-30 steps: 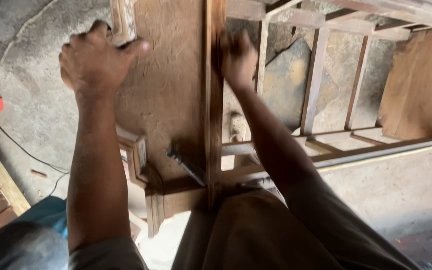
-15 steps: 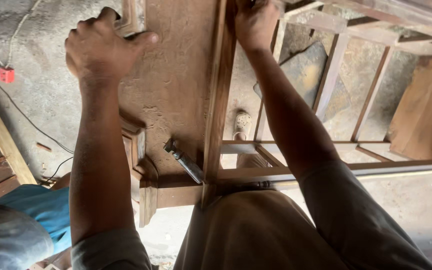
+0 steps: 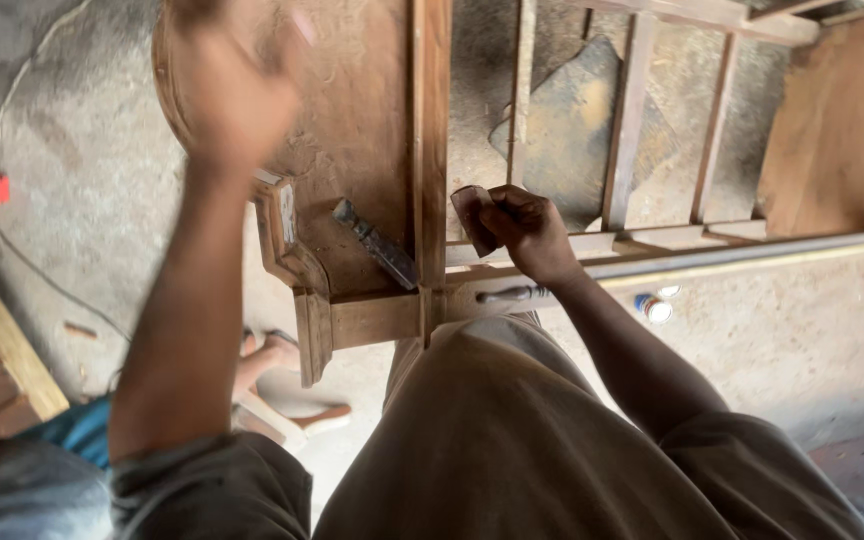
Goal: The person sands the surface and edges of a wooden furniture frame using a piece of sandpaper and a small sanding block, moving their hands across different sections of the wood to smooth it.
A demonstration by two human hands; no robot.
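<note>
a small folded piece of brown sandpaper (image 3: 470,215) sits gripped in the right hand (image 3: 527,232), just beside the upright rail of a brown wooden furniture frame (image 3: 430,150). the left hand (image 3: 237,95) is blurred over the frame's panel; cannot tell its grip. a dark metal chisel (image 3: 377,243) lies on the panel.

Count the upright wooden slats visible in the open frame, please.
3: a left slat above the right hand, a middle slat, and a right slat. More may be hidden outside the view.
</note>
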